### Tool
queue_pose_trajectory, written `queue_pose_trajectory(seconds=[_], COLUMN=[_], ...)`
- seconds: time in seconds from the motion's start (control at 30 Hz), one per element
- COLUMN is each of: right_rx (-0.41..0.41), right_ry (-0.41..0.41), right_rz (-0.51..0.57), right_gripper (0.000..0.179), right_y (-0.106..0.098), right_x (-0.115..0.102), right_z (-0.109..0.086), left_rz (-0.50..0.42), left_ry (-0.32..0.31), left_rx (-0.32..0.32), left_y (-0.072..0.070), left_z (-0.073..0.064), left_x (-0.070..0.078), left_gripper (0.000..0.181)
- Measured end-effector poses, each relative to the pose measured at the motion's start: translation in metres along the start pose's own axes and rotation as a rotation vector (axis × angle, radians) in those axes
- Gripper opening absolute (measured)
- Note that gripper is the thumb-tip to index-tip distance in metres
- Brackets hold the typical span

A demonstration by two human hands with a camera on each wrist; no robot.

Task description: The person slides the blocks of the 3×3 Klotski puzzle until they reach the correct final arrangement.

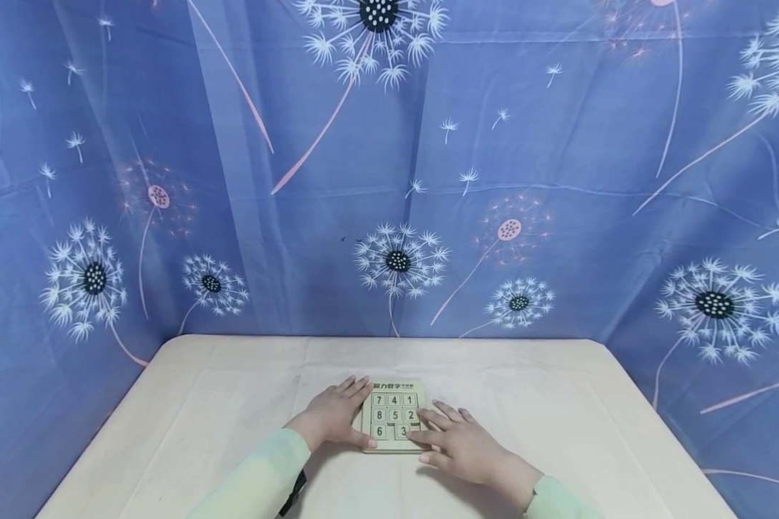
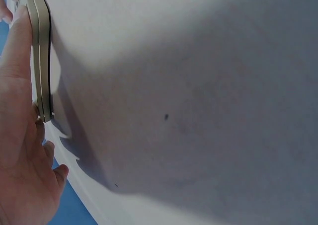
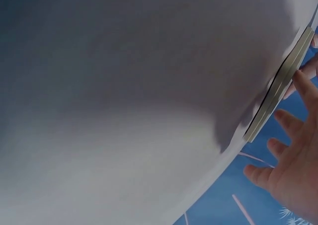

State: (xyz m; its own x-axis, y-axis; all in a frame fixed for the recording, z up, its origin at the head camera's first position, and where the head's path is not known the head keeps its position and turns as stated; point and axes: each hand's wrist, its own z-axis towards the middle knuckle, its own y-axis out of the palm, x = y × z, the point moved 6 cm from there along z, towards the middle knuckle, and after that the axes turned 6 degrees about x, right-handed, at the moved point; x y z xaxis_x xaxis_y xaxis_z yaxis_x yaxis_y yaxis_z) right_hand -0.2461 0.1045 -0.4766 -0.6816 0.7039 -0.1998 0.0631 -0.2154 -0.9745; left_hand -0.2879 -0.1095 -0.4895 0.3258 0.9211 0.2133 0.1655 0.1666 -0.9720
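A pale green number slide puzzle (image 1: pixel 396 447) lies flat on the table, with numbered tiles in rows reading 7 4 1, 8 5 2, then 6 and 3. The tile marked 3 (image 1: pixel 401 432) sits off its column, between the middle and right columns. My left hand (image 1: pixel 337 414) holds the puzzle's left side, thumb at the near corner and fingers by the far corner. With its fingers loosely spread, my right hand (image 1: pixel 464 443) reaches over the right edge, an index fingertip touching the 3 tile. In the right wrist view, the puzzle's edge (image 3: pixel 280 83) shows beside the fingers.
The table (image 1: pixel 234 389) has a cream cover and rounded far corners. Blue cloth (image 1: pixel 311 238) with dandelion prints hangs behind it and along both sides. A black strap (image 1: pixel 293 494) shows beneath the left sleeve.
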Motion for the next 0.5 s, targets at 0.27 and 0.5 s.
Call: queue_pose_trajectory(seconds=[0.27, 0.5], right_rx=[-0.002, -0.005], right_ry=[-0.005, 0.008], right_rz=[0.0, 0.01], right_gripper=[0.044, 0.046], right_y=[-0.0028, -0.0012], right_x=[0.0026, 0.0061], right_z=[-0.0016, -0.0034], left_rz=[0.005, 0.004], left_ry=[0.005, 0.013], left_rx=[0.004, 0.007], left_y=[-0.0007, -0.0003], left_z=[-0.0002, 0.0004], left_x=[0.0002, 0.0001], left_gripper=[0.109, 0.11])
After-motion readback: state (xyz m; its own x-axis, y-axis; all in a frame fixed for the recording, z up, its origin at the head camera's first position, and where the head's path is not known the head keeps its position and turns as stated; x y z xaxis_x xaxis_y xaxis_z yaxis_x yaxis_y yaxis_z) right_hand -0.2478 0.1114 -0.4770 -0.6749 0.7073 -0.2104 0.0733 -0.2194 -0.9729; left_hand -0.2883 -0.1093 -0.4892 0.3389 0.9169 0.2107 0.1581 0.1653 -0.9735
